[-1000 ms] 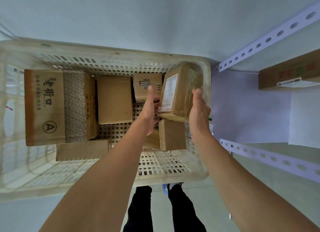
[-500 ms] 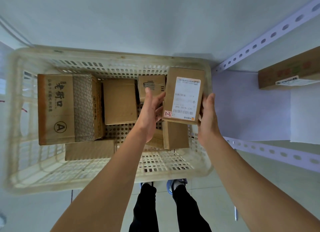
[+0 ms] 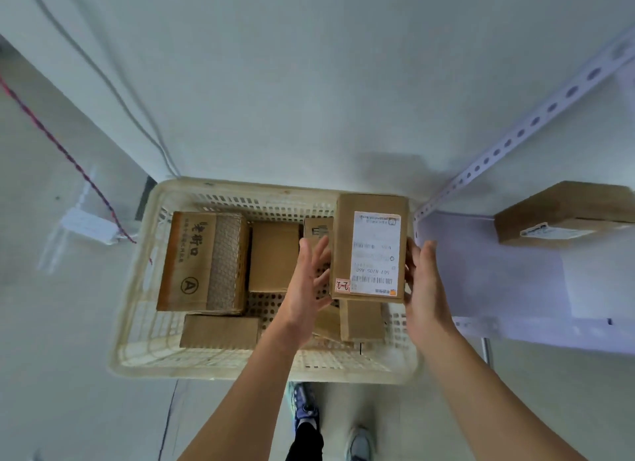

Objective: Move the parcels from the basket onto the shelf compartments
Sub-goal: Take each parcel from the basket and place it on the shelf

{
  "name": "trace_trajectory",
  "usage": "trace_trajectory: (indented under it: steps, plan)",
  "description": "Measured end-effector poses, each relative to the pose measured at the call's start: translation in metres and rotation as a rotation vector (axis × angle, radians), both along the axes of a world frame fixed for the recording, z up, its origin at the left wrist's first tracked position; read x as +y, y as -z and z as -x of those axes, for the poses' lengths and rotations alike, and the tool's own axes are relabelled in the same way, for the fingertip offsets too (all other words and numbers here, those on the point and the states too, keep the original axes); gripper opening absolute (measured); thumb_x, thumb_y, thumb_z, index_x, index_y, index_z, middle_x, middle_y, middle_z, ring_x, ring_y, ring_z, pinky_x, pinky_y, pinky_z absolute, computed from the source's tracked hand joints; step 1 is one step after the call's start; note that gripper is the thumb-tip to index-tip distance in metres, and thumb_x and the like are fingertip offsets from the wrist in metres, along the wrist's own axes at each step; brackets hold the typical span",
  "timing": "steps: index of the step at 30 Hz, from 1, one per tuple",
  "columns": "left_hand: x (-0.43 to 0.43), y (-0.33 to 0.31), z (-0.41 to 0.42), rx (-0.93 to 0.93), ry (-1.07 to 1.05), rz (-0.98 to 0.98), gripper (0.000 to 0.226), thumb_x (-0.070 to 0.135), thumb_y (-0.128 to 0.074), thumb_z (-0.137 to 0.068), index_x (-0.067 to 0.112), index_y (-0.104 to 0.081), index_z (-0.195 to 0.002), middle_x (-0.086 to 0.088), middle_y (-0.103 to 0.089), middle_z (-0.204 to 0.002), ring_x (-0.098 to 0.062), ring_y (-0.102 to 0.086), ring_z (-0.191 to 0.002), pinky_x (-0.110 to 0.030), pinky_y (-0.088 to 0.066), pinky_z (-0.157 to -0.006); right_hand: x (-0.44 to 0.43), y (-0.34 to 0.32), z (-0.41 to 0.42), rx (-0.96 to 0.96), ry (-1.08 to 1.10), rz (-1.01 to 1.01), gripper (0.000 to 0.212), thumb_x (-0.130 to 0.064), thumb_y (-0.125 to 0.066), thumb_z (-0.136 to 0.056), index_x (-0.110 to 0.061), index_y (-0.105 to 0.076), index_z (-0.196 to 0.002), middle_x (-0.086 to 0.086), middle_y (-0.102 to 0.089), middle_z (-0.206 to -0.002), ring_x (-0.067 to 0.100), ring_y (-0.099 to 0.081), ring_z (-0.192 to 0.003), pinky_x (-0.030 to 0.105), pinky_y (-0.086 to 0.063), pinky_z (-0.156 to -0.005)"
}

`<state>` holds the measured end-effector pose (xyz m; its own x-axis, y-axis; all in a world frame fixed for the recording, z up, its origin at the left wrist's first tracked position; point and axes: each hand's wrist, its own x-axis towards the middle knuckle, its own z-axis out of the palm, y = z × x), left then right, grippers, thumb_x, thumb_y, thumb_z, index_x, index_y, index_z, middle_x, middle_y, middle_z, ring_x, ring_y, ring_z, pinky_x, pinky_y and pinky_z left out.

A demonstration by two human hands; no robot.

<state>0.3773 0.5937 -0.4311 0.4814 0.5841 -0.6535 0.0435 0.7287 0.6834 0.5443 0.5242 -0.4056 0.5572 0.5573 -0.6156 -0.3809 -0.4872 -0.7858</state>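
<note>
Parcel over basket, gripped by right hand, with left hand flat-fingered against its side.

A pale wall is filling the upper half of the scene, and a thin grey cable is running down it toward the corner. Over on the left, a red-and-blue braided cord is slanting down to a small white object, too blurred to tell apart. On the light floor, a dark wire is trailing, and a bluish shoe and a grey shoe are standing near it.
</note>
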Motion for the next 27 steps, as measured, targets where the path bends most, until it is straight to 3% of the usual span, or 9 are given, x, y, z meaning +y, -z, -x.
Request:
trace_trajectory:
  steps: [3,5,9,12,14,17,20,23,27]
  plan:
    - [-0.016,-0.044,0.017,0.021,-0.035,-0.079,0.074,0.08,-0.015,-0.098,0.041,-0.049,-0.151,0.025,-0.064,-0.142,-0.011,-0.057,-0.135,-0.045,-0.039,-0.114,-0.01,-0.034,0.008,0.038,-0.005,-0.053,0.064,-0.072,-0.022,-0.102,-0.039,-0.058,-0.143,-0.007,-0.067,-0.139,0.012,-0.062,-0.124,0.034,-0.05,-0.087]
    - [-0.03,-0.074,0.027,0.031,-0.047,-0.127,0.065,0.076,-0.015,-0.099,0.043,-0.057,-0.137,0.03,-0.071,-0.127,0.0,-0.061,-0.123,-0.038,-0.041,-0.107,-0.016,-0.062,0.016,0.058,-0.046,-0.084,0.057,-0.071,-0.023,-0.102,-0.042,-0.062,-0.131,-0.008,-0.07,-0.131,0.01,-0.064,-0.118,0.034,-0.049,-0.087]
    - [-0.063,-0.12,0.044,0.055,-0.106,-0.199,0.082,0.089,-0.018,-0.095,0.038,-0.051,-0.15,0.015,-0.064,-0.147,-0.01,-0.057,-0.136,-0.038,-0.041,-0.103,-0.037,-0.115,0.03,0.053,-0.109,-0.175,0.055,-0.069,-0.023,-0.102,-0.041,-0.064,-0.127,-0.012,-0.072,-0.121,0.007,-0.066,-0.111,0.035,-0.05,-0.085]
    - [-0.086,-0.159,0.056,0.047,-0.122,-0.254,0.084,0.089,-0.02,-0.089,0.039,-0.051,-0.149,0.019,-0.067,-0.143,-0.007,-0.062,-0.133,-0.036,-0.047,-0.1,-0.052,-0.149,0.038,0.054,-0.145,-0.225,0.065,-0.075,-0.026,-0.095,-0.039,-0.063,-0.135,-0.006,-0.071,-0.131,0.014,-0.065,-0.12,0.046,-0.049,-0.103]
    - [-0.1,-0.184,0.064,0.047,-0.148,-0.288,0.082,0.09,-0.021,-0.087,0.042,-0.052,-0.146,0.02,-0.068,-0.142,-0.009,-0.062,-0.135,-0.045,-0.046,-0.109,-0.061,-0.173,0.043,0.048,-0.183,-0.263,0.065,-0.077,-0.027,-0.092,-0.041,-0.064,-0.131,-0.004,-0.071,-0.133,0.02,-0.063,-0.125,0.054,-0.044,-0.114]
    - [-0.117,-0.217,0.076,0.049,-0.163,-0.347,0.088,0.094,-0.022,-0.086,0.041,-0.05,-0.151,0.017,-0.065,-0.147,-0.018,-0.054,-0.144,-0.055,-0.035,-0.121,-0.076,-0.203,0.05,0.048,-0.221,-0.317,0.062,-0.077,-0.028,-0.093,-0.04,-0.066,-0.126,-0.002,-0.074,-0.13,0.023,-0.066,-0.123,0.054,-0.046,-0.111]
    - [-0.132,-0.248,0.088,0.056,-0.194,-0.418,0.085,0.093,-0.025,-0.085,0.042,-0.054,-0.146,0.027,-0.069,-0.135,-0.007,-0.058,-0.133,-0.049,-0.037,-0.118,-0.09,-0.228,0.057,0.037,-0.233,-0.362,0.068,-0.08,-0.032,-0.09,-0.038,-0.067,-0.131,-0.004,-0.075,-0.128,0.022,-0.069,-0.118,0.05,-0.052,-0.102]
    - [-0.144,-0.273,0.097,0.018,-0.217,-0.489,0.079,0.084,-0.019,-0.097,0.035,-0.055,-0.147,0.02,-0.071,-0.136,-0.003,-0.068,-0.124,-0.05,-0.042,-0.116,-0.101,-0.252,0.065,0.046,-0.281,-0.413,0.069,-0.076,-0.029,-0.096,-0.035,-0.063,-0.14,-0.005,-0.072,-0.131,0.018,-0.066,-0.118,0.05,-0.05,-0.104]
    - [-0.154,-0.296,0.111,-0.009,-0.236,-0.544,0.077,0.083,-0.027,-0.091,0.033,-0.059,-0.141,0.021,-0.073,-0.131,0.005,-0.07,-0.115,-0.055,-0.039,-0.118,-0.111,-0.279,0.079,0.039,-0.304,-0.453,0.066,-0.078,-0.029,-0.09,-0.04,-0.063,-0.132,-0.005,-0.069,-0.134,0.018,-0.062,-0.124,0.049,-0.049,-0.099]
